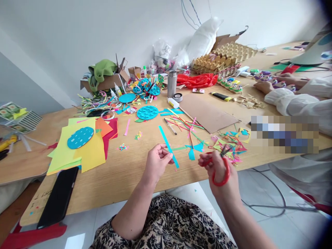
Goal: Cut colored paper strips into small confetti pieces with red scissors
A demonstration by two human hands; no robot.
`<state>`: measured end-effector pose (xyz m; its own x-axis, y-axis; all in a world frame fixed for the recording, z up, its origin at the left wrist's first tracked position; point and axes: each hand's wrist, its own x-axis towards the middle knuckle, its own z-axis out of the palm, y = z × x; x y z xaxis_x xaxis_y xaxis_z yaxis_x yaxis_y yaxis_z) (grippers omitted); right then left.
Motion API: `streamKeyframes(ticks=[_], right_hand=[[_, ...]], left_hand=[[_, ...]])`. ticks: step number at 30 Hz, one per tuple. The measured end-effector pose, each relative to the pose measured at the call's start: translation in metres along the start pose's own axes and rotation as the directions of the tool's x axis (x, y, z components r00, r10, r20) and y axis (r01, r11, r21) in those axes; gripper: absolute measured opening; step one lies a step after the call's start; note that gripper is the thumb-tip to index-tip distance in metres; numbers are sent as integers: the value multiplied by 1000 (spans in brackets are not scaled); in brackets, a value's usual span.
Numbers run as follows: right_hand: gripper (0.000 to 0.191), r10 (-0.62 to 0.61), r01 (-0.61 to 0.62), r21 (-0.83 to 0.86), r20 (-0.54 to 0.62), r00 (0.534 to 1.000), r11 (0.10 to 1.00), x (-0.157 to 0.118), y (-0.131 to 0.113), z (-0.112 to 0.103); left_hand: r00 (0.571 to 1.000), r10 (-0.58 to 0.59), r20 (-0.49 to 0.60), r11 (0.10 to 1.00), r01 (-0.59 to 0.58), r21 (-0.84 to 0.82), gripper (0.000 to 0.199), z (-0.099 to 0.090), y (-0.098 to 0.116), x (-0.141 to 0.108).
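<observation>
legible text: none | table: handwritten marks beside phone, unreadable

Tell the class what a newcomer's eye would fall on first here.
Probably the red-handled scissors in the right hand, then the bright blue strip held in the left hand. Towards the back, the crumpled red plastic right of the metal flask would likely stand out too.

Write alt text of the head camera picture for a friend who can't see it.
A person's left hand holds a blue strip and the right hand holds red scissors over a table. Paper sheets and a phone lie to the left, scraps to the right; a steel bottle stands behind.
</observation>
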<state>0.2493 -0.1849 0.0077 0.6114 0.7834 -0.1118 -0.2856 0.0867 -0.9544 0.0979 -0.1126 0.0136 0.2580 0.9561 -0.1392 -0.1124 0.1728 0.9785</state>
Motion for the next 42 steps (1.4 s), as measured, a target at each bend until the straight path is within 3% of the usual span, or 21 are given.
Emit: streamKeyframes(ticks=[2, 4, 7, 14, 20, 27, 33, 42], right_hand=[[28, 69, -55, -108, 132, 989, 993, -3, 3, 4], [30, 157, -100, -209, 277, 948, 973, -7, 8, 10], [35, 218, -147, -211, 371, 902, 966, -14, 17, 20], [39, 264, -190, -218, 390, 882, 957, -17, 22, 23], [35, 187, -142, -157, 331, 925, 977, -15, 16, 17], [32, 190, -141, -165, 335, 923, 976, -21, 14, 11], [34, 154, -94, -174, 371, 916, 980, -28, 14, 4], [33, 176, -107, -217, 326, 929, 970, -30, 12, -6]], left_hand=[[1000, 5, 8, 1000, -5, 8, 33, 4, -2, -1], [1000, 12, 22, 1000, -12, 26, 30, 7, -5, -2], [998, 34, 52, 998, -37, 51, 25, 11, -8, -4], [999, 21, 40, 1000, -20, -15, 23, 12, -5, -5], [996, -12, 91, 999, 15, -31, 23, 16, -5, -8], [991, -70, 117, 984, 88, -154, 22, 21, -5, -2], [997, -73, 36, 980, 79, -183, 26, 22, 4, 11], [991, -94, 95, 981, 109, -159, 26, 25, 8, 13]])
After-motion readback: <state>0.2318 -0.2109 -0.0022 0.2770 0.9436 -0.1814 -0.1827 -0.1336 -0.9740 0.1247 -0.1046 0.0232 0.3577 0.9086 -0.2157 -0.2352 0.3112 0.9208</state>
